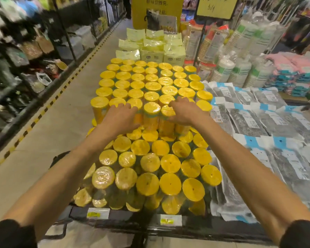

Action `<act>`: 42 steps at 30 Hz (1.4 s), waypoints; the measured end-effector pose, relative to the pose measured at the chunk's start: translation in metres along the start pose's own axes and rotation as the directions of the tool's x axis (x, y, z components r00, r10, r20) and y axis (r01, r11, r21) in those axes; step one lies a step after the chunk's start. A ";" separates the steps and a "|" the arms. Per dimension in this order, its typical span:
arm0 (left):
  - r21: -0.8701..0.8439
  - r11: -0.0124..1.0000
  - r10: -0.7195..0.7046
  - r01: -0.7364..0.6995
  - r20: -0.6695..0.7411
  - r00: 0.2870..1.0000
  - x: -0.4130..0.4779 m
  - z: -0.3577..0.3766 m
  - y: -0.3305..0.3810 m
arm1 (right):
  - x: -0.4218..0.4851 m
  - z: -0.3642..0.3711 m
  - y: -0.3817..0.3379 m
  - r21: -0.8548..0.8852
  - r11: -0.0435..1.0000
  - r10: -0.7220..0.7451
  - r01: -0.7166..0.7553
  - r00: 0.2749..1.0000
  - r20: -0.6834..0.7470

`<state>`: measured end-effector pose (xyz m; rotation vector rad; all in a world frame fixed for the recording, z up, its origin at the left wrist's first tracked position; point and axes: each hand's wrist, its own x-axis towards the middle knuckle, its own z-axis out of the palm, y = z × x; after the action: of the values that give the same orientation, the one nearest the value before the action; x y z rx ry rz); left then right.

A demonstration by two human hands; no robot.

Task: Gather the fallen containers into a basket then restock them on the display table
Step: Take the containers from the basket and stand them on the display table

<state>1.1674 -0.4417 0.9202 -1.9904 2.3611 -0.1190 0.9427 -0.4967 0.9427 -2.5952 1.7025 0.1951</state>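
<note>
Several yellow-lidded containers (pixel 170 162) stand packed upright on the display table (pixel 115 214), a lower tier near me and a raised tier (pixel 151 86) behind it. My left hand (pixel 119 116) lies on the front row of the raised tier, fingers spread over a container's lid and side. My right hand (pixel 183 110) rests on the neighbouring containers, fingers extended over their lids. One yellow-lidded container (pixel 151 113) stands between both hands. No basket can be made out for certain; a dark rounded object (pixel 60 157) shows under my left forearm.
Grey-and-blue flat packets (pixel 258 122) cover the table to the right. Pale yellow bags (pixel 152 49) and a yellow sign (pixel 157 11) stand behind the containers. Stacked paper cups (pixel 240 68) fill the far right. An aisle floor (pixel 52 126) and shelving (pixel 25 59) run along the left.
</note>
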 end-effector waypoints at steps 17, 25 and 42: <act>0.005 0.892 -0.453 0.453 0.039 0.891 -0.240 0.023 -0.077 | -0.052 0.034 -0.206 0.011 0.857 -0.515 0.514 0.857 0.026; 0.018 0.787 -0.616 0.617 0.081 0.784 -0.332 0.041 -0.146 | -0.054 0.031 -0.318 0.010 0.789 -0.613 0.614 0.786 0.082; -0.005 0.849 -0.514 0.529 0.228 0.827 -0.396 0.109 -0.352 | -0.003 0.079 -0.503 0.122 0.895 -0.446 0.430 0.871 0.205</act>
<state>1.5895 -0.1132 0.8398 -2.4840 1.6563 0.1591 1.3950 -0.2848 0.8437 -2.6930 0.9934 0.3875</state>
